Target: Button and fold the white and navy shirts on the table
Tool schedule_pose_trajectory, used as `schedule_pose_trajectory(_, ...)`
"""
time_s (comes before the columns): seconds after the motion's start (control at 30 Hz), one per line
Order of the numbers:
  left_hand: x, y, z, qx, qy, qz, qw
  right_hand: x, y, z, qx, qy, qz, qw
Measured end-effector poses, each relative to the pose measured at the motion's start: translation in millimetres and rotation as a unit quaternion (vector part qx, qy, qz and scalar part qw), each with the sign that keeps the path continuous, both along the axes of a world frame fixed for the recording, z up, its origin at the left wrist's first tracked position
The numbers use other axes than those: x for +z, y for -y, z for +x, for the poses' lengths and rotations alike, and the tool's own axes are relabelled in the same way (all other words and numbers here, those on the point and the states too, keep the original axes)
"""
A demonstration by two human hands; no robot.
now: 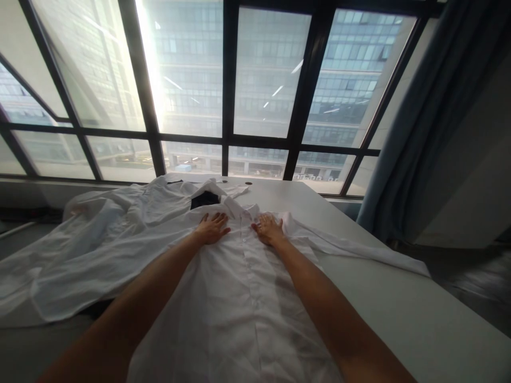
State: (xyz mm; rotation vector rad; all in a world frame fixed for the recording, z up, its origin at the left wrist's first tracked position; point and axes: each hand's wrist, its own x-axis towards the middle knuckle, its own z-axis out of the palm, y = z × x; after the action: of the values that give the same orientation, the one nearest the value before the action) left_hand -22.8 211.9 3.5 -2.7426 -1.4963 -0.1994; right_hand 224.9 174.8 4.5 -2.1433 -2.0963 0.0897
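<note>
The left hand (213, 229) and right hand (269, 230) lay spread on the white shirt (215, 303) beneath them, either side of its placket (250, 276); light outward strokes, keeping that line straight, seemed wisest, though finer creases were hard to see

The head camera looks forward and down from near the white table (383, 298), facing windows (271, 74).
</note>
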Motion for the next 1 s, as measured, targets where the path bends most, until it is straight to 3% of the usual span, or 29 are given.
schedule_pose_trajectory(0.1,8.8,29.8,13.5,-0.006,0.011,0.042,0.999,6.7,22.2,-5.8,0.032,0.000,0.046,0.998)
schedule_pose_trajectory(0.23,7.3,87.7,29.6,-0.042,0.017,-0.005,0.999,8.1,59.5,-13.3,0.078,-0.018,-0.006,0.997)
schedule_pose_trajectory(0.37,-3.4,131.2,28.4,-0.068,0.008,-0.051,0.996,1.0,96.2,-16.2,0.066,-0.019,-0.047,0.997)
schedule_pose_trajectory(0.5,-1.2,153.0,12.8,-0.070,0.014,-0.058,0.996,1.9,127.9,-7.7,0.041,-0.026,-0.037,0.998)
schedule_pose_trajectory(0.77,-1.6,203.5,-9.5,-0.112,0.007,-0.085,0.990,5.2,184.2,17.1,0.027,-0.010,-0.110,0.994)
schedule_pose_trajectory(0.9,-0.7,218.9,-8.8,-0.115,-0.004,-0.092,0.989,13.5,195.7,16.9,0.020,-0.003,-0.143,0.990)
schedule_pose_trajectory(1.0,2.1,223.3,-8.7,-0.114,-0.013,-0.100,0.988,13.8,194.5,16.7,-0.003,0.003,-0.123,0.992)
